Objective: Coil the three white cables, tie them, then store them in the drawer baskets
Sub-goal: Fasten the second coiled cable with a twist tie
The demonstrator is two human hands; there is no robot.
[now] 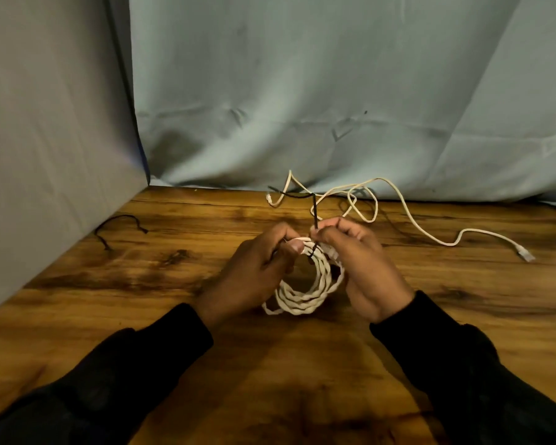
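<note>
Two bare hands, long black sleeves (148,358) to the wrists

coiled cable (302,290): white, with a twisted, rope-like pattern along its loops
loose cable (408,216): white to cream, plain, with a white plug at its end
tie (314,213): black, thin; its lower part is perhaps wrapped round the coil, too blurred to be sure
second tie (116,226): black, thin
table (142,300): warm brown wood with dark, streaky grain and darker blotches
backdrop cloth (302,91): pale blue-green, plain, creased
side panel (45,123): flat grey
sleeves (126,380): black, plain
</note>
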